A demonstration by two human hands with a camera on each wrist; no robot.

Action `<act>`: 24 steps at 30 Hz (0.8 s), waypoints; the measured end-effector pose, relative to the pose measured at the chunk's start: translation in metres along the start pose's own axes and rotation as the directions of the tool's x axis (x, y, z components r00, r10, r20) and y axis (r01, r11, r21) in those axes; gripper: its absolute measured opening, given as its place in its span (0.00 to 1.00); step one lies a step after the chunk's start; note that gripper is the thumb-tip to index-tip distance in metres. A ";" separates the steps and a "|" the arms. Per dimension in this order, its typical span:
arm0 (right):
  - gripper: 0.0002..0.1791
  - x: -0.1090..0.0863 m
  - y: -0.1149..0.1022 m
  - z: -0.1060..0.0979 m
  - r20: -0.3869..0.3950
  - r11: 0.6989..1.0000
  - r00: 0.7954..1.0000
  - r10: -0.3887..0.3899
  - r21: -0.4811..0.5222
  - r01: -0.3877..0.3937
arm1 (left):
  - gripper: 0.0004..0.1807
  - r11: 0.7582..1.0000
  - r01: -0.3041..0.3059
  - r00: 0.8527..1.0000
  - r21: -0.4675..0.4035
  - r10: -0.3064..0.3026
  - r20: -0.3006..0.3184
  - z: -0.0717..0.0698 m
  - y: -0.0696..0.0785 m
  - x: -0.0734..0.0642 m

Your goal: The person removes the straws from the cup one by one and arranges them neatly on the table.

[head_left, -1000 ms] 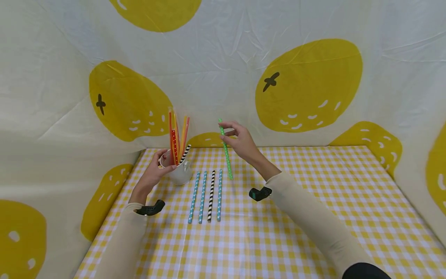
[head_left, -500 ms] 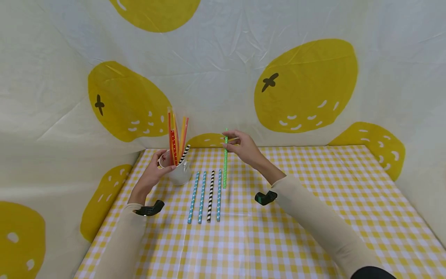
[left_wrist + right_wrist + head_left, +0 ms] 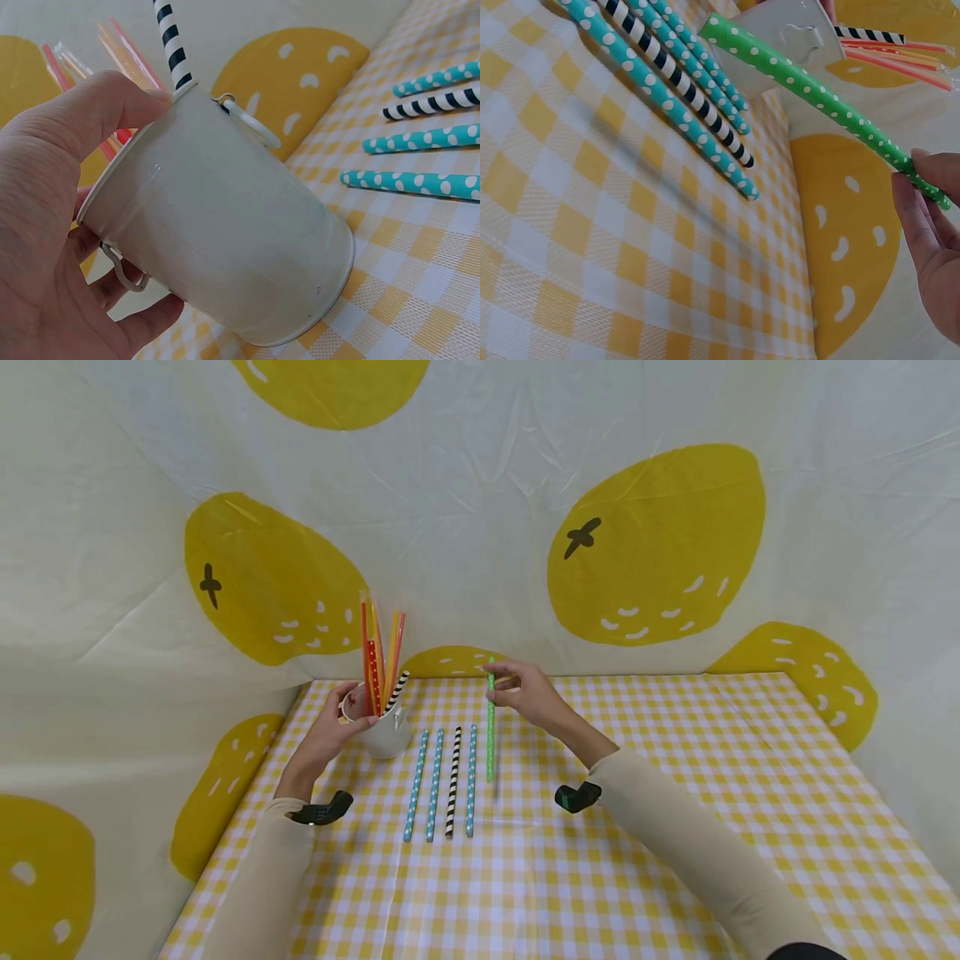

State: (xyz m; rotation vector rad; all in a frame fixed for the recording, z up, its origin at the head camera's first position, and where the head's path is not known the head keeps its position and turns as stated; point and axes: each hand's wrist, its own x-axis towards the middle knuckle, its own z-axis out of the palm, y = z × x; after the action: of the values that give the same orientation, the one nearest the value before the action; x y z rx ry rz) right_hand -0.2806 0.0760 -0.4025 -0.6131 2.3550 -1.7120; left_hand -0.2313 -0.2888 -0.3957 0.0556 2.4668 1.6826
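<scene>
Between thumb and fingers, my right hand (image 3: 528, 695) pinches a green straw with white dots (image 3: 491, 735) near its upper end. The straw hangs above the table, its shadow on the cloth below it in the right wrist view. My left hand (image 3: 333, 727) grips the rim of a small white metal bucket (image 3: 232, 217), thumb over the edge and fingers around the far side. Inside the bucket stand red and orange straws, a red dotted straw (image 3: 373, 672) and a black-and-white striped straw (image 3: 172, 49). The bucket leans toward my left hand.
Right of the bucket lie blue dotted straws (image 3: 436, 785) and one black-and-white striped straw (image 3: 453, 781), side by side in a row. A yellow-and-white checked cloth (image 3: 600, 860) covers the table. Behind it hangs a pale curtain (image 3: 480, 560) with big yellow fruit prints.
My right hand has lowered the green straw and brought it from tilted to nearly upright in the head view, shifting slightly right. The left hand and bucket have stayed in place.
</scene>
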 end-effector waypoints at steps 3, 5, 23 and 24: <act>0.26 -0.002 0.003 0.002 0.018 1.000 1.000 0.017 -0.011 -0.017 | 0.46 1.000 -0.001 1.000 -0.001 0.001 0.001 0.000 0.001 0.000; 0.26 -0.003 0.007 0.003 0.025 1.000 1.000 0.020 -0.020 -0.019 | 0.46 1.000 0.000 1.000 -0.007 0.000 0.002 0.000 0.002 0.000; 0.26 -0.013 0.033 0.022 0.090 0.993 0.989 0.114 -0.019 -0.113 | 0.47 1.000 0.002 1.000 -0.005 -0.001 0.003 -0.001 -0.001 0.002; 0.26 -0.013 0.034 0.023 0.093 0.993 0.989 0.119 -0.017 -0.118 | 0.47 1.000 0.001 1.000 -0.004 -0.001 0.003 -0.001 -0.001 0.002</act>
State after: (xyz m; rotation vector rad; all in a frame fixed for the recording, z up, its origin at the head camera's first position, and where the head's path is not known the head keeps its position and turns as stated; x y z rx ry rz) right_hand -0.2685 0.0698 -0.4435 -0.5317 2.2891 -1.5856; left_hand -0.2329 -0.2895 -0.3965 0.0561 2.4609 1.6863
